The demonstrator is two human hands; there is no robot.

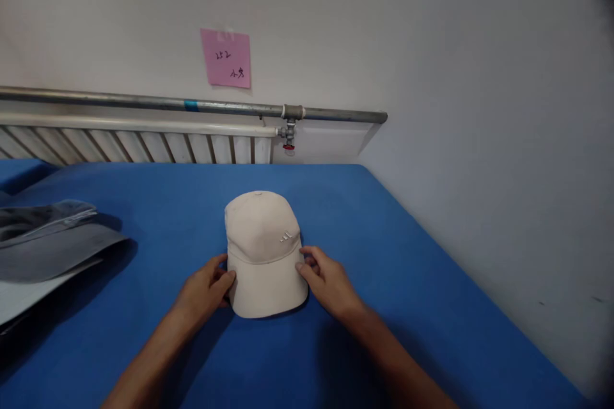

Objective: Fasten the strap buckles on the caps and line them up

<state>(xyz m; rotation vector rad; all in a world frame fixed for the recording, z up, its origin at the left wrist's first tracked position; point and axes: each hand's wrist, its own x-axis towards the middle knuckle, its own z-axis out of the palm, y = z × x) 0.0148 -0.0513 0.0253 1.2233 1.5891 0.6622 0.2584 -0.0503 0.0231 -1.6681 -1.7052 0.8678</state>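
A cream baseball cap (261, 230) with a small three-stripe logo lies in the middle of the blue surface (163, 204), its brim toward me. My left hand (206, 284) pinches the left edge of the brim, thumb on top and fingers partly hidden beside and beneath it. At the brim's right edge, my right hand (329, 278) grips in the same way, thumb above and fingers at the side. The cap's underside is hidden.
Several stacked caps, grey and white (57, 249), lie at the left. Behind the surface run a metal pipe (230, 107) with a red-handled valve (288, 146) and a white radiator (173, 147). A pink note (226, 59) hangs on the wall, which also borders the right side.
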